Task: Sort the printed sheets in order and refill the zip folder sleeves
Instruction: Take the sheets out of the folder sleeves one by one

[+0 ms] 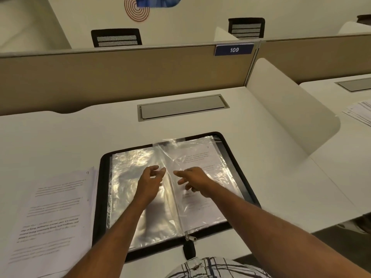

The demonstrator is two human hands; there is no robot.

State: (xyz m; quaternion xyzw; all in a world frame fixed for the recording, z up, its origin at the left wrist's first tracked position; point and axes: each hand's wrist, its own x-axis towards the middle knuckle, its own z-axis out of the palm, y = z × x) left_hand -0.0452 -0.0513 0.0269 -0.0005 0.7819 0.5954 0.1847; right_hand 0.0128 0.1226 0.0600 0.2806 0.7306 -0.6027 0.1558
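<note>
Fingers [163,171] of the left hand [149,183] are loosely curved with the thumb apart from them, their tips at the raised fold of a clear sleeve [170,157]; I cannot tell whether they touch it. On the right hand [193,180] the forefinger reaches toward that fold and the other fingers are bent and apart, holding nothing. Nearest the person, at 6 o'clock, a plaid shirt [210,267] shows at the desk [281,177] edge, and just beyond it the zip pull [190,237] lies at the spine of the zip folder [101,197]. It lies open flat in the middle of the desk, both hands over it. Its left page shows glossy sleeves; the right page has a printed sheet [202,157] inside a sleeve. At 9 o'clock, beside the folder, sits a stack of printed sheets [56,207] with a handwritten 9 at its top corner. At 12 o'clock a grey cable hatch [182,107] is set into the desk. A white divider [291,109] stands at 2 o'clock, with more papers [361,113] on the next desk beyond it. Farther back are a tan partition [120,73], a blue label [233,49] reading 109, and two chair backs [116,38].
</note>
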